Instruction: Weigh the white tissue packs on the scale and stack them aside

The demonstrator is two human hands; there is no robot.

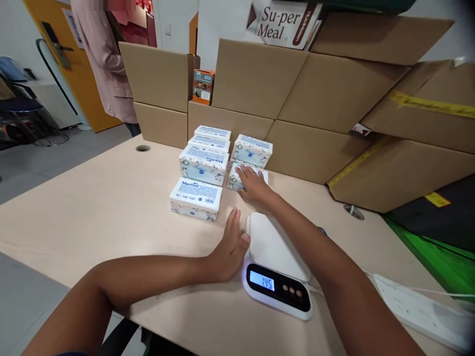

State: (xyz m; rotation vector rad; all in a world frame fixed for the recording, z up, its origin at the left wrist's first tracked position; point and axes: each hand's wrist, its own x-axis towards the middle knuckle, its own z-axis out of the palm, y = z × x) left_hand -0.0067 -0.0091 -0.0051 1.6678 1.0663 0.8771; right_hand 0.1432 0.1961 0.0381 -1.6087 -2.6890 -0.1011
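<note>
My right hand [256,187] reaches over the scale and lies with spread fingers on a white tissue pack [232,182], covering part of its top and front. Behind this one sits another tissue pack [253,150]. My left hand [229,249] is open, fingers stretched and pointing away from me, beside the left edge of a white digital scale [276,242]. Nothing shows on the visible part of the scale's plate, and its lit display reads 145. Left of my right hand, several floral-patterned tissue packs marked Manhua [202,168] form a row, with a single pack [196,195] in front.
Cardboard boxes [256,74] stand like a wall along the back of the table [111,198]. A small orange box [203,86] sits among them. At right are a cable hole [354,212] and a white power strip [419,309]. A person in a pink coat [106,64] stands behind.
</note>
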